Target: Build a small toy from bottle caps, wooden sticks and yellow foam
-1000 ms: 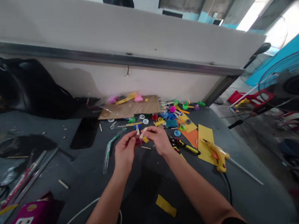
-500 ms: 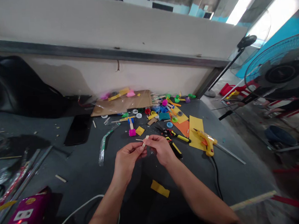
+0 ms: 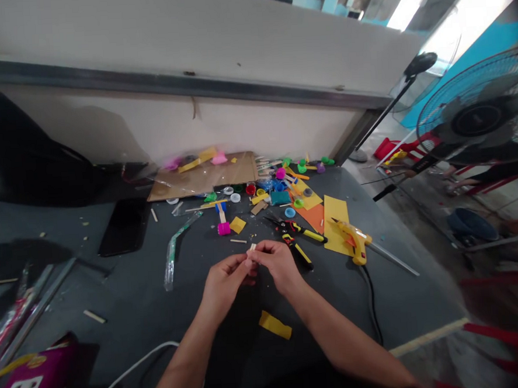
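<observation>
Both hands meet over the middle of the dark table, fingertips pinched together. Between them shows the tip of a small pale wooden stick piece (image 3: 253,247); the rest of it is hidden by fingers. My left hand (image 3: 226,281) is closed on it from the left, and my right hand (image 3: 277,265) pinches it from the right. Just beyond the fingers lies a short thin stick (image 3: 238,241). A wooden stick piece with blue and magenta caps (image 3: 222,218) stands farther back, beside a yellow paper square (image 3: 237,224). Nearer me is a torn yellow strip (image 3: 274,325).
To the right lie black-and-yellow pliers (image 3: 303,231) and a yellow glue gun (image 3: 355,241) on yellow paper. Bottle caps and scraps crowd the back by a cardboard sheet (image 3: 205,177). A phone (image 3: 124,227) and a magenta power box (image 3: 35,377) are left; a fan (image 3: 476,119) stands right.
The wooden piece has sunk deeper between my fingers, so less of it shows. My hands have come slightly lower and closer together. The view has shifted a little.
</observation>
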`<state>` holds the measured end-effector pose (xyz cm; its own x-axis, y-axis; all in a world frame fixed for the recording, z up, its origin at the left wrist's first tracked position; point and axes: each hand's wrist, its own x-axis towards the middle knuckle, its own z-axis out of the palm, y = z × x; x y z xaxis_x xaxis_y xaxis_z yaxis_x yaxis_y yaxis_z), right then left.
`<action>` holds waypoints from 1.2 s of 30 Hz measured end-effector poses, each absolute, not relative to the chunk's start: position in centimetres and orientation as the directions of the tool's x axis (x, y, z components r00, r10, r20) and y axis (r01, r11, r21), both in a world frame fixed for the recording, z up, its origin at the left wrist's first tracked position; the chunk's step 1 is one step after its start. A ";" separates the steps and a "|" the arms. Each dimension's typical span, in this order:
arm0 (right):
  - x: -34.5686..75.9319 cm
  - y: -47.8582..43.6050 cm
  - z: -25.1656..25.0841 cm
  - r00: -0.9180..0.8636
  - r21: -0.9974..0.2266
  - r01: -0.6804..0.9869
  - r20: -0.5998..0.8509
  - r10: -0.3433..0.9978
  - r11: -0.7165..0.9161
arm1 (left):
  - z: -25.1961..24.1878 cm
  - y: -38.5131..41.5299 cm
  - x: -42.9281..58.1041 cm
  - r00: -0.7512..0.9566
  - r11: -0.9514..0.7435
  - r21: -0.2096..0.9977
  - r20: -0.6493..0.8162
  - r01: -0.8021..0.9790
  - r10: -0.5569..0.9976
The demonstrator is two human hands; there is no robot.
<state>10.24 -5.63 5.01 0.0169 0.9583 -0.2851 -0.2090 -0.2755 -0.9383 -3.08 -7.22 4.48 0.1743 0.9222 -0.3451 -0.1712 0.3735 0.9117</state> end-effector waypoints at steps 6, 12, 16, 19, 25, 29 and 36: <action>9.4 -5.8 4.3 -0.024 -0.933 -0.228 -0.279 0.960 -0.277 | 4.0 -7.1 -3.1 0.105 0.351 0.922 -0.338 -0.164 0.935; 12.9 -5.3 5.1 -0.092 -0.915 0.403 -0.029 0.995 0.010 | 3.5 -6.9 -3.5 0.051 0.373 0.909 -0.371 -0.186 0.927; 19.1 -5.4 4.8 0.003 -0.359 0.933 0.099 0.995 0.033 | 3.8 -6.8 -3.8 -0.015 0.387 0.894 -0.400 -0.225 0.916; 22.0 -5.7 3.6 0.037 -0.124 0.992 -0.023 0.999 -0.039 | 4.3 -6.7 -4.0 -0.023 0.379 0.900 -0.393 -0.216 0.919; 21.7 -4.5 3.3 0.106 -0.069 0.991 -0.087 0.990 -0.113 | 4.1 -6.8 -4.0 -0.015 0.340 0.919 -0.350 -0.201 0.937; 21.1 -5.6 5.0 0.122 -0.328 0.929 -0.167 0.978 -0.172 | 3.9 -6.8 -4.3 -0.025 0.262 0.951 -0.269 -0.165 0.963; 17.2 -13.0 7.3 -0.233 -0.836 0.476 -0.420 0.877 -0.274 | 4.7 -7.6 -4.5 -0.031 0.095 0.994 -0.096 -0.051 0.995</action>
<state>17.21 -12.99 7.29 -0.2332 0.8770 -0.4201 0.4763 -0.2736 -0.8356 -4.48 -7.62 4.72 -0.0308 0.9949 -0.0963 -0.0514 0.0947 0.9942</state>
